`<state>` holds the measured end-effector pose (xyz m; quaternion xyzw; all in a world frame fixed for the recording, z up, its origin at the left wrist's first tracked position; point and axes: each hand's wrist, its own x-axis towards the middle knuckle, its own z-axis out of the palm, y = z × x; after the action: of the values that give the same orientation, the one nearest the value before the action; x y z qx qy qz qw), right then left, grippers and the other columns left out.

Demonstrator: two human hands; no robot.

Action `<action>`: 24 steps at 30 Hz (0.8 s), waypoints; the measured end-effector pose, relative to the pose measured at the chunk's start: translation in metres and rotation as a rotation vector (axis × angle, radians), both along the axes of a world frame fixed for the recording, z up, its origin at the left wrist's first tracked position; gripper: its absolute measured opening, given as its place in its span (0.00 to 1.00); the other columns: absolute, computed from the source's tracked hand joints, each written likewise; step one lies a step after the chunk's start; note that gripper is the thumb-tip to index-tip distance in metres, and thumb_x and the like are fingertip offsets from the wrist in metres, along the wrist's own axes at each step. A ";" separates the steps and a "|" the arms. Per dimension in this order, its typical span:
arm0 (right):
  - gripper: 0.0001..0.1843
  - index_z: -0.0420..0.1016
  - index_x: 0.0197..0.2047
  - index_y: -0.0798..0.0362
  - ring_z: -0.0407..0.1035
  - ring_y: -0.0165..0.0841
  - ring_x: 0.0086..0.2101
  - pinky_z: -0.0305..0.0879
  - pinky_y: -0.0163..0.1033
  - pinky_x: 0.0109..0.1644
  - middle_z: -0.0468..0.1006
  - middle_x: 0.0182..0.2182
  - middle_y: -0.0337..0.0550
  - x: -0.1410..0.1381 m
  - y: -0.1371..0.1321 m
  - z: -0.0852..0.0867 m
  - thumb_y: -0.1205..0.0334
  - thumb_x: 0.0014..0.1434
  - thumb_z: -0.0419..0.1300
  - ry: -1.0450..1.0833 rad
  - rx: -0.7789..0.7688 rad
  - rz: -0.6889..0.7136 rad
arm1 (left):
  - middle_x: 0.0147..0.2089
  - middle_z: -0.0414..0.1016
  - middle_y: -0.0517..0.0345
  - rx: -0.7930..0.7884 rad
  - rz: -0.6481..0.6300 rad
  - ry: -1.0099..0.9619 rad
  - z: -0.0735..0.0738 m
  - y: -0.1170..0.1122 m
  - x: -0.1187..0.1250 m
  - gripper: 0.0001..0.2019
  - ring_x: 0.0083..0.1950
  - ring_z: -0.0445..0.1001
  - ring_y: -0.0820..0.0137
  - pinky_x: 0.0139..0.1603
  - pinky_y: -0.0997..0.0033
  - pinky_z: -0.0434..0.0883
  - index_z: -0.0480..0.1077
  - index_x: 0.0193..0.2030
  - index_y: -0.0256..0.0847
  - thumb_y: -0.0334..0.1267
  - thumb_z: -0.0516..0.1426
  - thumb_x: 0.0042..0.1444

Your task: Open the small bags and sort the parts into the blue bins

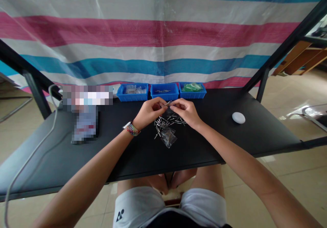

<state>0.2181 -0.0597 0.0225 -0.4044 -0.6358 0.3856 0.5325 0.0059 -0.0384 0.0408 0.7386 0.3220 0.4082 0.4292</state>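
1. Left hand point(149, 112) raised just above the black table point(230, 142), fingers curled, thumb and forefinger pinched on one end of a small metal pin point(168, 103).
2. Right hand point(186, 111) at 3 o'clock of the left, just beside it, fingertips closed together at the other end of the same pin; whether gripping the pin itself or a smaller part on it, cannot tell.
3. Pin held tilted between both hands, above the table centre, at 12 o'clock of the loose heap.
4. Heap of metal pins point(166, 122) scattered on the table directly beneath the hands, pieces lying crosswise and touching.
5. Clear plastic bag point(168, 136) at 6 o'clock of the heap, touching its near edge, crumpled, dark bits inside.
6. Braided wristband point(132, 129) on the left wrist, at 8 o'clock of that hand.
7. Three blue bins at the far table edge, at 12 o'clock of the hands: left bin point(132, 92) with clear packets, middle bin point(164, 91) with a few thin metal pieces, right bin point(192, 90) with green material.
8. White round object point(238, 118) at 3 o'clock of the hands, well apart.
9. Grey cable point(33, 153) trailing over the table's left end, at 9 o'clock.
10. Striped tarp point(163, 33) hanging behind the table.
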 end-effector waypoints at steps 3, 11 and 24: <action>0.11 0.88 0.39 0.50 0.56 0.28 0.24 0.52 0.37 0.29 0.65 0.22 0.32 0.003 0.000 0.002 0.52 0.59 0.73 -0.018 -0.009 -0.008 | 0.31 0.74 0.59 0.202 0.094 0.059 0.000 -0.002 0.000 0.09 0.30 0.70 0.73 0.30 0.74 0.68 0.80 0.43 0.39 0.43 0.65 0.65; 0.14 0.86 0.41 0.50 0.80 0.34 0.31 0.73 0.36 0.31 0.85 0.37 0.43 0.005 -0.003 0.007 0.49 0.58 0.69 0.286 -0.305 0.117 | 0.44 0.83 0.52 0.473 0.156 0.310 0.005 -0.015 -0.001 0.10 0.38 0.80 0.68 0.42 0.68 0.75 0.83 0.50 0.45 0.42 0.62 0.68; 0.15 0.84 0.51 0.49 0.77 0.33 0.31 0.70 0.38 0.34 0.85 0.42 0.44 0.009 -0.009 0.009 0.56 0.63 0.66 0.014 -0.097 0.154 | 0.47 0.83 0.52 0.044 0.593 -0.097 0.002 0.034 -0.036 0.10 0.35 0.82 0.73 0.37 0.71 0.79 0.76 0.52 0.37 0.38 0.55 0.73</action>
<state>0.2273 -0.0684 0.0318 -0.3769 -0.6420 0.4583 0.4855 -0.0300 -0.0043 0.0425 0.6009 0.4940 0.5574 0.2902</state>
